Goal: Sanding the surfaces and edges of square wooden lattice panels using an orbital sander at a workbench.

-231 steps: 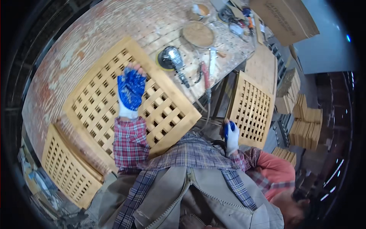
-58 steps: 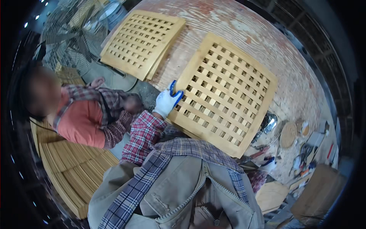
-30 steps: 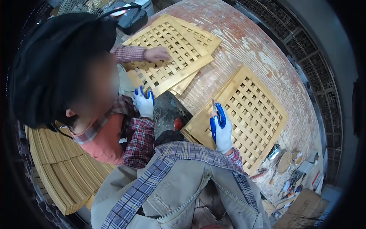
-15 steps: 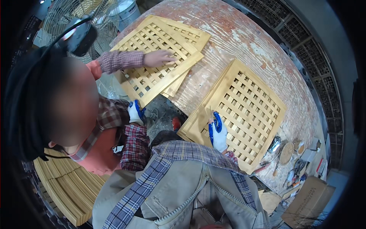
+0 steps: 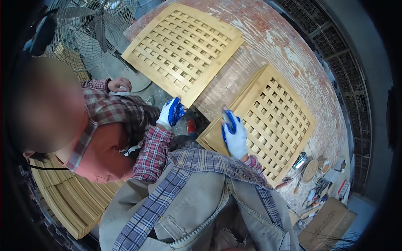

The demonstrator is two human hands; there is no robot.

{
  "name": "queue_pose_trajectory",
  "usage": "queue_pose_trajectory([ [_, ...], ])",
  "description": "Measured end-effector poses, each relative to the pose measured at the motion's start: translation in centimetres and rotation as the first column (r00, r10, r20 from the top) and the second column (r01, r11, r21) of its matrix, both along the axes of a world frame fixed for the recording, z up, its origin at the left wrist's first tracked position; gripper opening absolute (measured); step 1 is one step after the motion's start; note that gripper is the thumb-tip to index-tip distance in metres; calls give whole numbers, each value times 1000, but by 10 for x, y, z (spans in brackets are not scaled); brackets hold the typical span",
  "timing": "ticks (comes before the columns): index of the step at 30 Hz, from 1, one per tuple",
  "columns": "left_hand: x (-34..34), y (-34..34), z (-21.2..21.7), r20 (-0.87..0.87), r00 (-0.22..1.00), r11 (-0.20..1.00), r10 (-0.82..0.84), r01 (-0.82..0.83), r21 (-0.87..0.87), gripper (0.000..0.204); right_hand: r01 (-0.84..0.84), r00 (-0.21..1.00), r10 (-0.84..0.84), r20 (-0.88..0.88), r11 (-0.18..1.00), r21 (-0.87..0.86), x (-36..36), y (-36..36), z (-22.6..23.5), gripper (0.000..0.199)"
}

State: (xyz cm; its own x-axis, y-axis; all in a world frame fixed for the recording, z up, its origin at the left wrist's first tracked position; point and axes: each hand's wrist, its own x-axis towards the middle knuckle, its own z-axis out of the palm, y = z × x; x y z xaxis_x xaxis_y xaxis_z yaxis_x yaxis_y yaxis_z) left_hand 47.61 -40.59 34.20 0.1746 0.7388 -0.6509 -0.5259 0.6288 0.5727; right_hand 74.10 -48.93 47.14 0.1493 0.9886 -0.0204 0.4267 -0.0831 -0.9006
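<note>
My left hand [image 5: 171, 113], in a white glove with blue coating, is closed at the near corner of a wooden lattice panel [image 5: 197, 88]. That panel lies at the far left of the worktable, its near corner overhanging the edge. My right hand [image 5: 235, 136], gloved the same way, is over the left border of a second lattice panel [image 5: 261, 134], which tops a stack. Its thumb and fingers come together around something small and blurred that I cannot make out.
A co-worker's bare hand [image 5: 119, 85] is left of the panel. Beyond stands a wire-cage fan [image 5: 98, 25]. Slatted wooden pieces [image 5: 71, 196] are stacked at lower left. Small tools and a round wooden disc [image 5: 310, 170] lie on the worktable [image 5: 289, 50] at right, near a cardboard box [image 5: 328, 224].
The co-worker's hand has left the panel and drawn back left. The far-left panels have shifted and now lie nearly aligned. My left hand moved right and up; my right hand moved slightly up-left.
</note>
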Motion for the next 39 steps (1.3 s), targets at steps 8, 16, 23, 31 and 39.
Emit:
queue_pose_trajectory([
  [8, 5, 11, 9, 43, 996, 994, 76, -72, -79, 35, -300, 739, 455, 497, 882, -362, -72, 42, 1, 42],
  [16, -7, 13, -4, -302, 953, 961, -32, 113, 254, 39, -390, 644, 544, 537, 838, -381, -105, 50, -36, 47],
  [23, 4, 13, 19, -304, 952, 973, -32, 99, 209, 38, -367, 546, 552, 630, 834, -412, -120, 54, -56, 52],
  [31, 4, 15, 23, -123, 992, 999, 19, -22, -25, 35, -395, 569, 563, 600, 826, -402, -122, 57, -40, 58],
  [39, 0, 13, 25, -163, 987, 1000, -7, 6, -4, 36, -321, 500, 597, 628, 801, -505, -124, 65, -31, 52],
])
